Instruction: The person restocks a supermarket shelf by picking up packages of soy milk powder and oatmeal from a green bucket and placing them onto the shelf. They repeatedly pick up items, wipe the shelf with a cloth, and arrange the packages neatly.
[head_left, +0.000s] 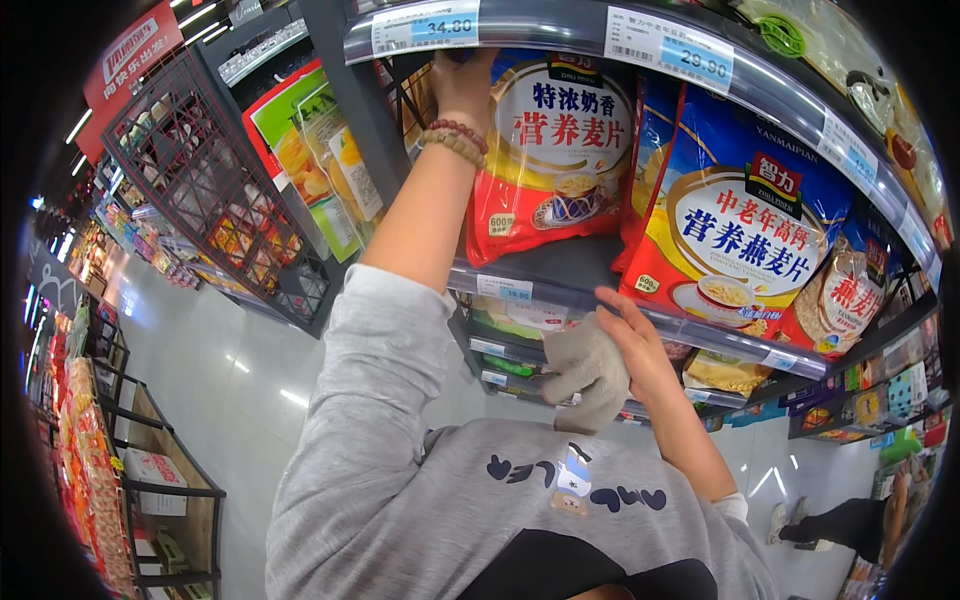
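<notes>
My left hand (463, 82) reaches up beneath the price-label strip of the upper shelf, beside a red, blue and yellow bag of cereal (559, 150). Its fingers are mostly hidden by the shelf edge, so whether they hold anything cannot be told. Bead bracelets circle that wrist. Lower down, my right hand (637, 345) holds a bunched grey cloth (589, 375) in front of the lower shelf's edge, with some fingers extended. More bags stand to the right on the same shelf, among them a large oatmeal bag (735, 217) and a smaller oat bag (847, 292).
The curved upper shelf rail (547, 34) runs above the bags. A black wire rack (217, 180) and green-and-red food packets (322, 150) are at left. Another display shelf (180, 442) stands lower left. A person's leg and shoes (832, 525) show at lower right.
</notes>
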